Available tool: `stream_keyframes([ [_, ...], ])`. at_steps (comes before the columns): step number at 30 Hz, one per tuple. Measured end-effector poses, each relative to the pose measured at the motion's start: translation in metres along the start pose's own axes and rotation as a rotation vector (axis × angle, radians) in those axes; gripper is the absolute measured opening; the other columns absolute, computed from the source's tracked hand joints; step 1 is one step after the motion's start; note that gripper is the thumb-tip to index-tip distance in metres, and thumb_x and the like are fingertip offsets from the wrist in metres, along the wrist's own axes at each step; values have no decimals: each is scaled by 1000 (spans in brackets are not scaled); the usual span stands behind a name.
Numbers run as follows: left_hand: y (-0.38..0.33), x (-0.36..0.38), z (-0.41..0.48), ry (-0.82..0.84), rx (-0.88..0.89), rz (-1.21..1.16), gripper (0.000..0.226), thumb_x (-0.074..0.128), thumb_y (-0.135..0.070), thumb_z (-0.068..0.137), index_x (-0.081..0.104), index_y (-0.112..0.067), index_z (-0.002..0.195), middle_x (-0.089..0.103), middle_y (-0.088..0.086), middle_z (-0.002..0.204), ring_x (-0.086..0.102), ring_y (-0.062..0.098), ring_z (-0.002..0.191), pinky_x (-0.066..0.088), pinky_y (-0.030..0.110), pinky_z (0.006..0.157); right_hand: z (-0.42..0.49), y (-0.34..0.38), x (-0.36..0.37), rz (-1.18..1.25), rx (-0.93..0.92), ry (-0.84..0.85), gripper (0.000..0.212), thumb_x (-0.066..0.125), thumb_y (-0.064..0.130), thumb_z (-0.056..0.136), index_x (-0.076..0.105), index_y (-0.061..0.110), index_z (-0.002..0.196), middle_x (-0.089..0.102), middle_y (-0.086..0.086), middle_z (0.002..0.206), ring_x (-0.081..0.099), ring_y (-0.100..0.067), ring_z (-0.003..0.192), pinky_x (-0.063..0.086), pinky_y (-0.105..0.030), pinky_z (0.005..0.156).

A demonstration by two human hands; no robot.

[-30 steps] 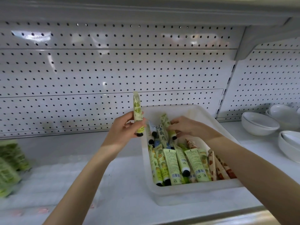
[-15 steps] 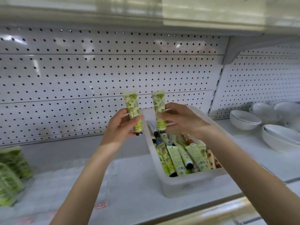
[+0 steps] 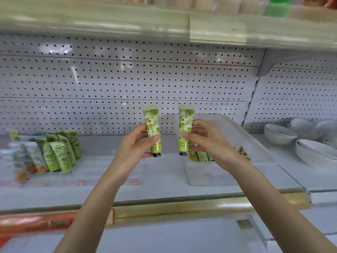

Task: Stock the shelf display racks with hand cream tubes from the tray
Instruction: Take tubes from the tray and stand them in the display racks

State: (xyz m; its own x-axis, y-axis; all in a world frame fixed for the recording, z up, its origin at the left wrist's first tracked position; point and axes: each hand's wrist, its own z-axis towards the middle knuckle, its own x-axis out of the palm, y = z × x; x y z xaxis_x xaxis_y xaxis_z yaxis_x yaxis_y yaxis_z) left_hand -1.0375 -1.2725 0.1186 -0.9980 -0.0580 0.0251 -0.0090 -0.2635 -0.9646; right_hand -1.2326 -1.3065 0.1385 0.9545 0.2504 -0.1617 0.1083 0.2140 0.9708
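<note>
- Head view: the left hand (image 3: 135,143) is curled round a green hand cream tube (image 3: 152,125). The thumb lies across its front and the fingers sit behind, holding it upright with the black cap down.
- The right hand (image 3: 206,141) pinches a second green tube (image 3: 185,123) the same way, cap down and crimped end up.
- The two held tubes stand side by side, a little apart, in front of the pegboard wall (image 3: 127,84).
- Just behind and below the right hand, the translucent white tray (image 3: 242,143) sits on the shelf (image 3: 164,172). More tubes (image 3: 198,155) lie in the tray, partly hidden by that hand.
- Well to the left on the same shelf, stocked tubes (image 3: 58,152) stand leaning in rows, green ones nearest, all blurred.
- Right of the tray, white bowls (image 3: 280,134) are stacked on the shelf.
</note>
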Motion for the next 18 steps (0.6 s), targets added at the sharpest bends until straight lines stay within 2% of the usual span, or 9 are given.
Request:
stream_keyframes([
  [2,-5,-3,-24,-20,-8,8,20,62,-14,86,61,-21,105,65,-1,99,66,6,82,56,23,66,-18,1,9,26,-5,25,17,65,14,86,60,17,101,67,-2,92,67,-7,76,54,-22,66],
  [6,-12,-14,-68,-49,-14,38,21,62,-14,86,60,-22,105,64,1,103,66,1,78,54,18,62,-44,2,30,42,-15,62,25,64,11,86,58,8,111,65,-7,97,66,-14,85,58,-29,75],
  [11,-22,-49,-103,-149,-22,78,22,62,-16,86,61,-19,107,62,5,107,66,0,79,54,18,63,-57,8,65,35,-11,117,21,64,11,86,57,12,107,64,-4,96,65,-13,86,58,-30,76],
  [15,-31,-80,-118,-229,6,84,13,62,-11,86,62,-19,97,65,2,98,66,1,73,52,14,60,-58,10,96,43,-8,164,21,64,10,86,56,14,106,62,-4,96,64,-12,86,58,-32,77],
  [18,-32,-107,-122,-288,21,89,15,63,-9,85,61,-24,90,68,-9,86,66,5,78,55,16,64,-53,12,119,36,-23,188,18,65,10,86,57,16,101,60,-2,100,63,-9,88,58,-34,78],
])
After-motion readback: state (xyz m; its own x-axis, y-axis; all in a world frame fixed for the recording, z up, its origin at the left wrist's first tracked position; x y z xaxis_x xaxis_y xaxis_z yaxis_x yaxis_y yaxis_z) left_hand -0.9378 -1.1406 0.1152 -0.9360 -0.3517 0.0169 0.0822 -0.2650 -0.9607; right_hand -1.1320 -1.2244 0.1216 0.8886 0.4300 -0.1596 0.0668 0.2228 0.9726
